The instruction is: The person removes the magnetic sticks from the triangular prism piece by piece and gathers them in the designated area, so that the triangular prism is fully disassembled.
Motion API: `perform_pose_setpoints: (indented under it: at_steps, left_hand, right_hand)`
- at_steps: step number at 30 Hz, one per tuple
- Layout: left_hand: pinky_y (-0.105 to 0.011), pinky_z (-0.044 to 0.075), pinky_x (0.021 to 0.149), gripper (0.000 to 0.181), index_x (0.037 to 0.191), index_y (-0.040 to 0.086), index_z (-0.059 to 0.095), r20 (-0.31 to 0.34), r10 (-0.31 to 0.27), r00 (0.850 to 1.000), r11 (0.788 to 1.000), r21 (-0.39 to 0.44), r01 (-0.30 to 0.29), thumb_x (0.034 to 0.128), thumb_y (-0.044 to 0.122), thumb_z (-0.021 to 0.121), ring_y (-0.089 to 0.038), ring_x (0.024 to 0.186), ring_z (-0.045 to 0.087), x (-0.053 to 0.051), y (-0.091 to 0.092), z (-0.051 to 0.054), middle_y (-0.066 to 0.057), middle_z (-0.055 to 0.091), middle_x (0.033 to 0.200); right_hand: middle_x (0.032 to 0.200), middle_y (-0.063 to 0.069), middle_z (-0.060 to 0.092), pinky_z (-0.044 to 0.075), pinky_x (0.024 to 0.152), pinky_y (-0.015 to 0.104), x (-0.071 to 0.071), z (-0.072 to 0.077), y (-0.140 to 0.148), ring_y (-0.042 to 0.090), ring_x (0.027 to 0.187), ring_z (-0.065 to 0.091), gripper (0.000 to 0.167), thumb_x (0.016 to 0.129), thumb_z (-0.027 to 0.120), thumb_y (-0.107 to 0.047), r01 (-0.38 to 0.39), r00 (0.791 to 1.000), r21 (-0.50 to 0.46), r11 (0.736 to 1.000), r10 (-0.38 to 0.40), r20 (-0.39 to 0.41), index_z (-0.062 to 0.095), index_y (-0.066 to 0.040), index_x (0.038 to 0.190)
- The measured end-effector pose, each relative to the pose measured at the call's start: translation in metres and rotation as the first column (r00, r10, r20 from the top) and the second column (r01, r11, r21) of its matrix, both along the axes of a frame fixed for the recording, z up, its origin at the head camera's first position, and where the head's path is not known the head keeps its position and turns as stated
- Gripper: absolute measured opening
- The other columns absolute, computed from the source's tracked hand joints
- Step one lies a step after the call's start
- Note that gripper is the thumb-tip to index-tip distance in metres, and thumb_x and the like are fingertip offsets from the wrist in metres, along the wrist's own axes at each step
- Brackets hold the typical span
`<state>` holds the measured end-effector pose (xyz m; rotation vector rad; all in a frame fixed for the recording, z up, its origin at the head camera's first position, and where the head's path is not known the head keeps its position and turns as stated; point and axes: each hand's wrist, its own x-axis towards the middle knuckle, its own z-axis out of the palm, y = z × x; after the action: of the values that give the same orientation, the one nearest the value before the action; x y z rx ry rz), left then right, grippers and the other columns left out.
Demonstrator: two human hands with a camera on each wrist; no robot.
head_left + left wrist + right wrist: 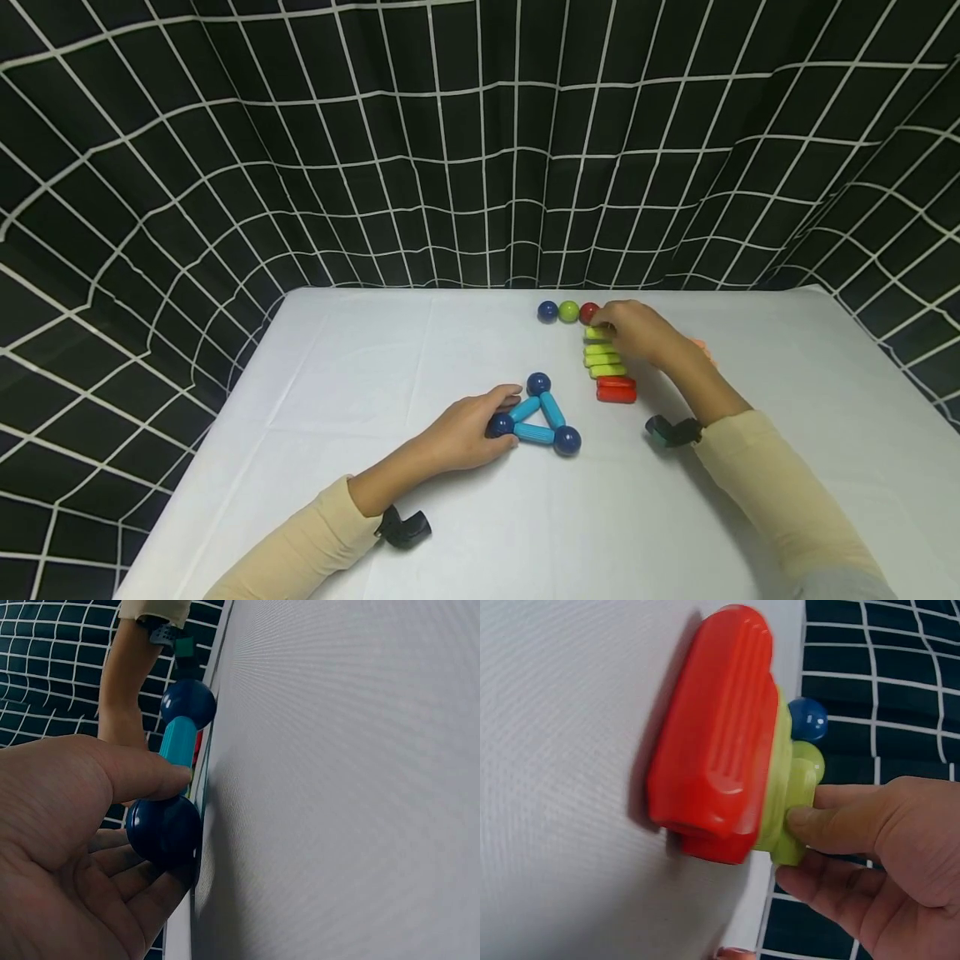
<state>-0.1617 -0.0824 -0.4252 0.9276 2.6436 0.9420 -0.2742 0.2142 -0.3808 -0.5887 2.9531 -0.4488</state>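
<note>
A flat triangle of light blue rods [534,433] and dark blue balls [567,441] lies on the white table. At its left corner my left hand [468,429] holds a dark blue ball [163,829], thumb on one side and fingers curled round the other. Farther back to the right, my right hand [637,333] pinches a lime green rod [799,802] between thumb and fingers, at the far end of a row of green rods [603,360]. Two red rods [617,392] lie at the near end of that row.
Beyond the green rods sit a blue ball [548,312], a green ball [569,312] and a red ball [589,313] in a line. Orange pieces [703,350] show partly behind the right forearm. A black gridded curtain [480,167] stands behind the table [360,350].
</note>
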Motion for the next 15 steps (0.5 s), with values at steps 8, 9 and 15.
perform_pose_setpoints:
  at_steps: [8,9,15]
  left_hand:
    - [-0.039,0.039,0.108,0.068,0.150,0.007,0.040,0.010,0.001,1.000,1.000,0.003,-0.001,0.0916,0.020,0.073,-0.019,0.129,0.054,0.0004,0.0011,-0.0002,-0.004,0.056,0.143]
    - [-0.039,0.039,0.108,0.068,0.150,0.007,0.040,0.010,0.001,1.000,1.000,0.003,-0.001,0.0916,0.020,0.073,-0.019,0.129,0.054,0.0004,0.0009,0.0001,-0.004,0.056,0.143]
    - [-0.039,0.039,0.108,0.068,0.149,0.007,0.040,0.003,0.000,1.000,1.000,0.009,0.000,0.0913,0.020,0.073,-0.018,0.128,0.054,-0.0005,-0.0006,-0.0015,-0.004,0.056,0.143]
  right_hand:
    - [0.109,0.017,0.070,0.047,0.097,0.051,-0.0038,-0.0050,0.0048,0.033,0.099,0.061,0.030,0.087,0.064,0.015,-0.012,0.998,0.019,1.000,0.011,0.066,0.073,0.003,0.113]
    - [0.110,0.017,0.070,0.047,0.097,0.051,-0.0037,-0.0054,0.0050,0.033,0.100,0.060,0.030,0.087,0.063,0.015,-0.010,0.998,0.010,1.000,0.009,0.067,0.073,0.003,0.113]
    - [0.113,0.019,0.069,0.043,0.101,0.054,-0.0028,-0.0069,0.0058,0.036,0.107,0.059,0.033,0.087,0.060,0.017,0.006,0.996,-0.034,0.999,-0.003,0.086,0.072,0.004,0.115]
